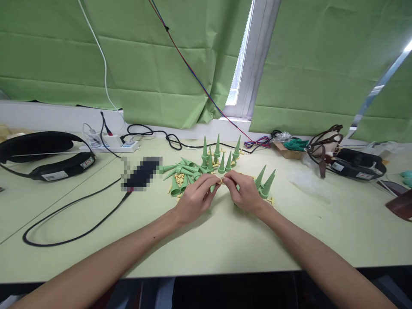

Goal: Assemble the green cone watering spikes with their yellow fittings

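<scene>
My left hand (pixel 197 195) and my right hand (pixel 245 189) meet above the table, fingertips nearly together. Pinched between them is a small yellow plastic piece (pixel 220 182), mostly hidden by the fingers. Part of a green cone shows at my left fingertips; whether that hand grips it I cannot tell. Beside my left hand lies a heap of green plastic cone spikes (pixel 186 169), with small yellow pieces (pixel 179 179) among them. Several green spikes (pixel 217 148) stand upright behind my hands, some with yellow pieces at their bases. More spikes (pixel 266 184) stand beside my right wrist.
A pixelated dark phone-like object (pixel 141 174) with a black cable (pixel 80 234) lies at left. Further left are a black headset (pixel 64 165) and a power strip (pixel 111 143). On the right are clear plastic film (pixel 309 184), a cardboard box (pixel 286 150) and another black device (pixel 358 165).
</scene>
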The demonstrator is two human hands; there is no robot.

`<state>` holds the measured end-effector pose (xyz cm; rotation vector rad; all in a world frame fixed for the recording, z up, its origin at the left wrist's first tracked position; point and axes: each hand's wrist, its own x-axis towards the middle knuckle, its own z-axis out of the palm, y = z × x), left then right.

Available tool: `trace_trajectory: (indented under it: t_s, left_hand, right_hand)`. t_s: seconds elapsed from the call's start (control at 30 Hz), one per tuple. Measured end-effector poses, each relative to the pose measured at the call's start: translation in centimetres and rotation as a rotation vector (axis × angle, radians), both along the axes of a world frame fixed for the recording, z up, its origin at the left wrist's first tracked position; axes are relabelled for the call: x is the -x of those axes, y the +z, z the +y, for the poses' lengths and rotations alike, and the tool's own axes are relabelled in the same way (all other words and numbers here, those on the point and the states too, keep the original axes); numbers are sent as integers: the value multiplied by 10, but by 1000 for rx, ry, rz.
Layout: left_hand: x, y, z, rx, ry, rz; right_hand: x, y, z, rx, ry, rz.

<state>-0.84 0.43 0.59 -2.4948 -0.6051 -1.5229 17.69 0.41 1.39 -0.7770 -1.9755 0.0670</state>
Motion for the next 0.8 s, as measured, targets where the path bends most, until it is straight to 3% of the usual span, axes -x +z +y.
trace_trajectory:
  t_s: [0.8]
  left_hand:
    - [3,-4,2,42,31,65]
  right_hand:
    - [1,-1,-1,105,-40,-38]
